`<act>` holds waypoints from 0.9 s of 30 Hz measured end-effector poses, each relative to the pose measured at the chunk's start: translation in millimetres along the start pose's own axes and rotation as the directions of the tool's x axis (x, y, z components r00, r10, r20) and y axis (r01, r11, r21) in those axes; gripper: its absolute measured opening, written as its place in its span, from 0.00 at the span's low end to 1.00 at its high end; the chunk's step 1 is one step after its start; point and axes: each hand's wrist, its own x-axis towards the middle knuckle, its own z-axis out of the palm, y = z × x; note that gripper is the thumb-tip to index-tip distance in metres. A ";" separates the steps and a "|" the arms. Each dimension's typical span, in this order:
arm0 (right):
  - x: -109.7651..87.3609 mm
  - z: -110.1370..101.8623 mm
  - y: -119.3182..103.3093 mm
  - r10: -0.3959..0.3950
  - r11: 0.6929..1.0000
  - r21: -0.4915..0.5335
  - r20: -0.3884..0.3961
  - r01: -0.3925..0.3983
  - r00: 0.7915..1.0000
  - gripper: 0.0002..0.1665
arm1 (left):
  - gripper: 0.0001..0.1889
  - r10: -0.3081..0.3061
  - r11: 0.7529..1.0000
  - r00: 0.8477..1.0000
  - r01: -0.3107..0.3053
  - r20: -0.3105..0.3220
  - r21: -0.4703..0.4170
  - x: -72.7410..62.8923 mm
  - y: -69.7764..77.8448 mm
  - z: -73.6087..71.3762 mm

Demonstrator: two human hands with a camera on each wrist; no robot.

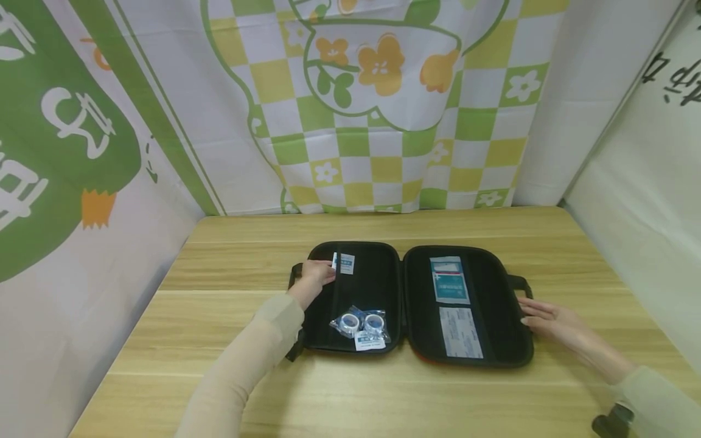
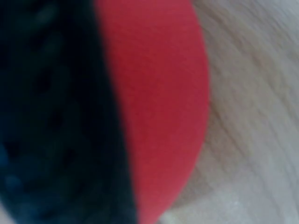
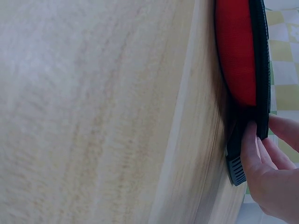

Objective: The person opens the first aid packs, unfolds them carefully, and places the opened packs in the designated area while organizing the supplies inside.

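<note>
A black-lined case lies spread open on the table, its outside red in both wrist views. At its left half, my left hand pinches the edge of a small white-and-blue packet at the elastic strap; the fingertips are small here. The left wrist view shows only the case's red side, not the hand. My right hand grips the rim of the right half beside the handle, thumb on one face and fingers on the other.
Two tape rolls in clear wrappers and another small packet lie low in the left half. A teal packet and a pale packet sit along the right half's strap. Wooden table surrounds the case; a patterned curtain hangs behind.
</note>
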 end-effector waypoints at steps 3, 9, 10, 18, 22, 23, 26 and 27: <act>0.1 -0.3 -0.3 0.007 1.000 -0.002 -0.003 -0.007 1.000 0.29 | 0.13 -0.037 0.999 0.999 0.037 0.019 -0.020 9.7 -6.6 2.8; 0.0 -0.2 -1.8 0.026 0.996 -0.079 -0.016 -0.028 1.000 0.35 | 0.14 -0.092 0.996 0.996 0.092 0.022 0.004 30.8 -19.4 6.1; 0.0 -0.1 -2.1 0.027 0.995 -0.095 -0.018 -0.029 0.999 0.36 | 0.14 -0.094 0.996 0.996 0.094 0.011 0.010 30.4 -18.5 6.7; -0.3 1.8 -3.7 0.031 0.988 -0.150 -0.028 -0.035 0.999 0.38 | 0.14 -0.113 0.993 0.993 0.111 0.040 0.050 51.9 -31.6 5.8; -0.5 2.7 -3.8 0.029 0.985 -0.168 -0.029 -0.033 0.999 0.38 | 0.18 -0.124 0.989 0.991 0.120 0.049 0.088 114.8 -72.5 5.5; -0.6 2.9 -3.8 0.028 0.985 -0.171 -0.030 -0.032 0.999 0.38 | 0.18 -0.116 0.990 0.991 0.110 0.061 0.084 130.8 -83.1 4.2; -0.9 3.1 -4.0 0.021 0.984 -0.176 -0.025 -0.025 0.999 0.39 | 0.18 -0.118 0.986 0.989 0.107 0.084 0.125 147.5 -92.8 2.2; -1.0 3.1 -4.2 0.019 0.984 -0.174 -0.024 -0.023 1.000 0.39 | 0.17 -0.110 0.984 0.991 0.098 0.082 0.146 140.1 -87.3 2.5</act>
